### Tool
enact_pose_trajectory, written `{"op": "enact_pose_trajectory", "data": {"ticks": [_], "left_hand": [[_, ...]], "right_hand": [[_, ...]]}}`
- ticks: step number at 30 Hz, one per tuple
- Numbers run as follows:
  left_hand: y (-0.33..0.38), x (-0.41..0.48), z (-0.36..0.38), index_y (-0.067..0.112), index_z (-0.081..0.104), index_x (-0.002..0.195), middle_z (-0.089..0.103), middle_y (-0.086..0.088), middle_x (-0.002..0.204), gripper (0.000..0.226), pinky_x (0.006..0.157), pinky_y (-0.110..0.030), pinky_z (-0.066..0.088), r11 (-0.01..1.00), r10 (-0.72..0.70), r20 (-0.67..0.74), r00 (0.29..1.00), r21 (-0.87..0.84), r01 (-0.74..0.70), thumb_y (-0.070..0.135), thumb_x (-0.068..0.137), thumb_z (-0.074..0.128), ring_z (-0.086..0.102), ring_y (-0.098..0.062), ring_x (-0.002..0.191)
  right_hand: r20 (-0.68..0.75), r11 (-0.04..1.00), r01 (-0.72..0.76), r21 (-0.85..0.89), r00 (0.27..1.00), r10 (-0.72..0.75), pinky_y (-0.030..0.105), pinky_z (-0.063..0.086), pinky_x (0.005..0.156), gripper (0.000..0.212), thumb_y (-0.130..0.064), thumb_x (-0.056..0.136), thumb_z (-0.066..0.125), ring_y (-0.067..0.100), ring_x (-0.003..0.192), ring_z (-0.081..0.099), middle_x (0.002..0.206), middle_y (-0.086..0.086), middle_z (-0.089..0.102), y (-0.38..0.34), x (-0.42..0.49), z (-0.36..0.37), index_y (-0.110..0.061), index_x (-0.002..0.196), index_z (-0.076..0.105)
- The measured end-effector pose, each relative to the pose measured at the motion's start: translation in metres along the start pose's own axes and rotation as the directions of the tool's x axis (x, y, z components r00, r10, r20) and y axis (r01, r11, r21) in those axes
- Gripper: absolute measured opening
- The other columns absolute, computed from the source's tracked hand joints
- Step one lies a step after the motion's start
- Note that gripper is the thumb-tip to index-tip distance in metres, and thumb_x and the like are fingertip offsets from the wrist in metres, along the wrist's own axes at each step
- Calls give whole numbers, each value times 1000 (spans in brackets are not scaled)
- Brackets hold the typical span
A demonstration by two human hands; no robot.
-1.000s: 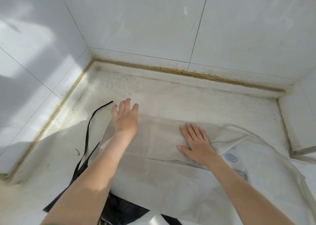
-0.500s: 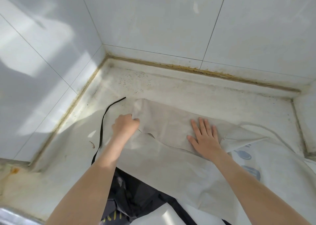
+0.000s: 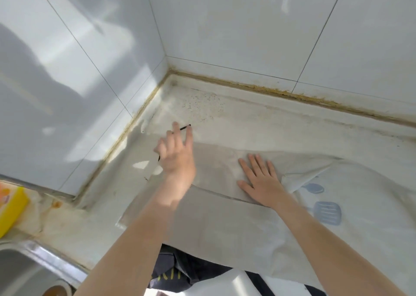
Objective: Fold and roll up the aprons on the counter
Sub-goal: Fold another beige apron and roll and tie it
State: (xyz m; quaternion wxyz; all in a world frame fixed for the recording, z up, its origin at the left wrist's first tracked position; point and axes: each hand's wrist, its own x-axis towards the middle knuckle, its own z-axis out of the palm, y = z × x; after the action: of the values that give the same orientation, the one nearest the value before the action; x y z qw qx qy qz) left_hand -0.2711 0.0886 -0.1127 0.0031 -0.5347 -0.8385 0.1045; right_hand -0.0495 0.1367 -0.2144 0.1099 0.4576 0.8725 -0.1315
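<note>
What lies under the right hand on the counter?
The right hand presses flat on the folded-over flap of the grey apron. Beneath the flap lies more of the same apron; the counter there is covered and cannot be seen.

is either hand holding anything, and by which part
The right hand holds nothing; it lies flat on the apron. The left hand is at the black strap near its end, but a grip cannot be told.

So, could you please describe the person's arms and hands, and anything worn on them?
The left forearm and right forearm are bare up to the frame edge, with no sleeves in view. The left hand and right hand wear no gloves, and no watch, bracelet or ring shows. The left hand is slightly blurred, so fine detail there is uncertain.
</note>
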Motion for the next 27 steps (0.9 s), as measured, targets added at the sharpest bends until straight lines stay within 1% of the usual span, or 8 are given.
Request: {"op": "enact_pose_trajectory", "data": {"ticks": [5,8,10,12,15,20,22,27], "left_hand": [[64,-25,40,34,-2,153,-17,-4,160,62,113,-54,-13,911,362,304,881,-317,-264,50,100,26,-18,-31,145],[78,-34,74,41,-18,147,-33,1,154,66,111,-59,-18,932,321,424,847,-299,-204,62,96,18,-31,-32,140],[79,-30,79,41,-22,146,-38,2,151,72,108,-60,-20,940,312,426,849,-265,-213,67,93,19,-35,-32,138],[82,-25,77,41,-24,145,-40,2,150,76,109,-61,-19,942,317,449,836,-253,-221,70,91,20,-35,-33,138],[83,-24,76,42,-24,145,-39,2,150,77,109,-61,-17,942,319,456,831,-250,-224,71,90,21,-35,-32,138],[83,-26,74,39,-21,147,-36,-1,153,74,109,-60,-18,938,331,413,849,-247,-245,68,92,21,-33,-33,139],[88,-30,70,36,-18,148,-33,-5,154,68,109,-59,-18,931,351,368,861,-234,-280,59,97,21,-31,-34,140],[127,-57,55,29,4,153,-17,-6,159,71,115,-51,-8,807,569,145,809,-283,-518,16,94,40,-16,-28,146]], "right_hand": [[-25,975,80,205,997,-76,32,-11,116,72,-46,92,29,12,147,-6,159,-8,-4,-18,3,-4,-18,153,3],[-202,985,-13,171,978,48,39,28,110,57,-35,90,30,24,131,45,142,8,48,9,-10,-4,-9,137,47],[-300,978,-178,110,932,203,39,50,78,47,-33,85,33,29,91,64,105,10,67,37,-26,-7,-8,107,66],[-315,953,-298,54,900,300,36,46,66,37,-33,83,37,29,76,61,85,8,63,66,-44,-8,-9,90,64],[-116,954,-295,45,947,299,36,33,79,27,-43,93,41,24,93,56,91,0,58,97,-65,-17,-18,93,53],[-143,996,-67,57,987,74,30,22,75,25,-37,65,35,19,83,59,70,-14,51,119,-94,-16,-27,73,56],[-235,996,-32,81,971,50,26,18,74,24,-37,66,35,19,72,60,60,-14,49,125,-109,-9,-28,62,57],[-56,993,-90,78,994,95,29,18,102,48,-70,69,24,11,80,52,69,-11,44,121,-142,-4,-28,75,46]]}}
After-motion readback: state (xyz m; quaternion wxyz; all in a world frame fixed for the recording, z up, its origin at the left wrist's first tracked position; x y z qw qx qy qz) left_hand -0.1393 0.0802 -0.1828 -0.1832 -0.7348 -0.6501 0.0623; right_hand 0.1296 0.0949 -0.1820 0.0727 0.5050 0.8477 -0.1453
